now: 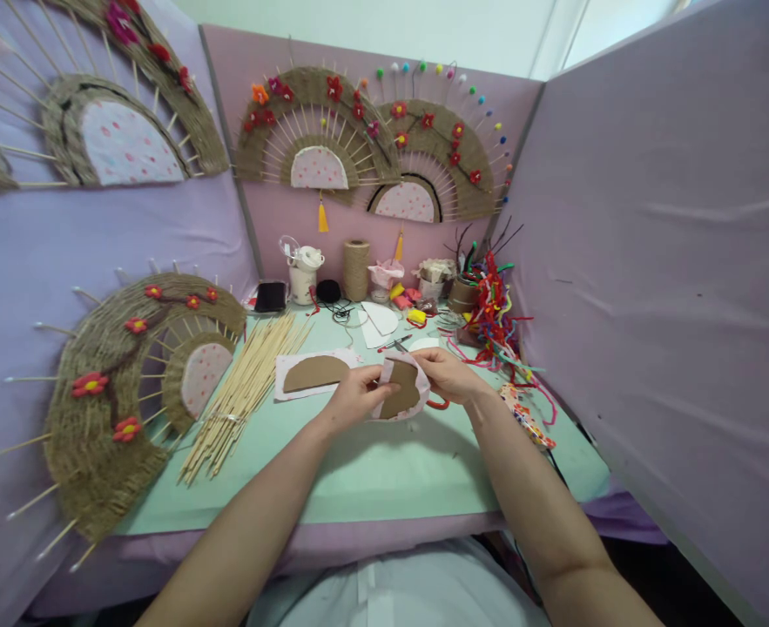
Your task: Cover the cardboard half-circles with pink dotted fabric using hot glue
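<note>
Between my hands is a brown cardboard piece point(402, 394) with pale spotted cloth folded round its edges, tilted above the table. My left hand point(358, 396) grips its left side, thumb lying on the cardboard. At its upper right edge, my right hand point(448, 374) has its fingers closed on the cloth border. A second cardboard half-circle point(315, 373) lies flat on a spotted cloth piece point(282, 394) just left of my hands. Under my right hand a red-orange loop point(437, 404) shows partly; I cannot tell what it belongs to.
Thin wooden sticks point(246, 392) lie bundled on the left. Behind are a twine spool point(356, 270), a white pot point(304, 277), black cord point(329, 293) and white paper pieces point(379, 320). Colourful pipe cleaners point(492, 300) crowd the right. A twine fan point(106, 418) leans left; panels surround the table.
</note>
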A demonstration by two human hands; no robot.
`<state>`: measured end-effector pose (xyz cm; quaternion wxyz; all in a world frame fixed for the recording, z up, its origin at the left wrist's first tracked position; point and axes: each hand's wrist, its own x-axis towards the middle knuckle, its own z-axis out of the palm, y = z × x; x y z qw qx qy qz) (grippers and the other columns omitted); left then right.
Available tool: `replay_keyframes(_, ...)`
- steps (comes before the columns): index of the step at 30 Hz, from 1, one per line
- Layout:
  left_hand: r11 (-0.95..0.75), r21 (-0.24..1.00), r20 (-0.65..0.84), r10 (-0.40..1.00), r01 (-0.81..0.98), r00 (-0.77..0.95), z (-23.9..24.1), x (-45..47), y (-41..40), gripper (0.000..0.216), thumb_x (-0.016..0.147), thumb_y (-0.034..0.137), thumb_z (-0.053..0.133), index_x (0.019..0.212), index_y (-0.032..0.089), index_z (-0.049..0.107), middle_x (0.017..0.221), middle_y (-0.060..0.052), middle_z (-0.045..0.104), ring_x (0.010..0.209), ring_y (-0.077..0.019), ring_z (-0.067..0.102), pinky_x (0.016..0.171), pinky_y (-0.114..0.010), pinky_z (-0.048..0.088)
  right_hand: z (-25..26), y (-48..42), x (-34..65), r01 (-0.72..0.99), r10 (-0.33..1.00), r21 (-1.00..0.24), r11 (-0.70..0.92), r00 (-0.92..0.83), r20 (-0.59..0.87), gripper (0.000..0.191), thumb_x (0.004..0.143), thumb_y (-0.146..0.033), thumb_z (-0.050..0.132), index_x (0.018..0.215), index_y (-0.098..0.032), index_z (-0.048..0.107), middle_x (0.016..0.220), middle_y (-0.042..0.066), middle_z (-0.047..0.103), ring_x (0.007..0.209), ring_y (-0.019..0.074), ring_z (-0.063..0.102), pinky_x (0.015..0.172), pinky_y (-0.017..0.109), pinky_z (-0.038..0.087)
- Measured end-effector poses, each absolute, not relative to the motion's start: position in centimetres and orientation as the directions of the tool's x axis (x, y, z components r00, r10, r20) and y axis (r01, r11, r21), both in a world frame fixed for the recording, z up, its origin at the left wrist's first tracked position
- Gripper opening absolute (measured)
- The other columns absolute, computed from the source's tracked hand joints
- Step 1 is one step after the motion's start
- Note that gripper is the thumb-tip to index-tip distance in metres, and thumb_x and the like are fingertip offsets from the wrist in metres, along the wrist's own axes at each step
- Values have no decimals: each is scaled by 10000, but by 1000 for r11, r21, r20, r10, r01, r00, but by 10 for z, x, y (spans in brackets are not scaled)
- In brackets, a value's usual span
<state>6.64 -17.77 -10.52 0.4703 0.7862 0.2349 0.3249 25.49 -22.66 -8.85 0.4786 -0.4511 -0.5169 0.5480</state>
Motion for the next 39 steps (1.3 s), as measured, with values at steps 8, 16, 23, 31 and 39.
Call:
replay_keyframes(8,-364,931,268,677,-4,686,-104,66,-177,210,727,308,601,832,145,683,773,-26,654,735,-178,576,668,-261,443,-75,-233,254,302,932,-883,359,-173,319,404,833,-511,516,644,-170,620,753,22,572,691,136,515,633,242,412)
replay_keyframes(16,-319,948,240,689,-12,684,-107,66,-175,215,745,302,604,856,134,680,776,-35,656,745,-182,587,685,-278,449,-75,-239,246,509,865,-713,482,-146,480,386,924,-445,363,686,-189,526,705,15,483,656,139,453,627,255,379)
replay_keyframes(23,-316,949,234,722,9,651,-103,64,-175,220,726,339,627,781,129,660,702,-12,618,667,-156,547,634,-262,423,-83,-242,246,676,850,-570,467,-165,500,299,918,-412,408,820,-190,582,738,29,525,693,155,470,665,271,380)
replay_keyframes(31,-302,952,179,678,47,713,-98,62,-177,260,742,345,586,847,114,641,755,-23,610,706,-158,543,620,-248,405,-65,-238,252,337,944,-888,314,-214,252,476,860,-581,417,951,-173,645,945,63,644,853,187,576,733,281,439)
replay_keyframes(39,-512,848,261,623,133,737,-97,63,-181,196,752,298,538,777,137,647,709,3,587,688,-136,503,610,-223,374,-69,-220,241,31,975,-995,-91,-201,-95,397,652,-536,706,660,-157,588,536,-47,498,449,65,391,430,204,301)
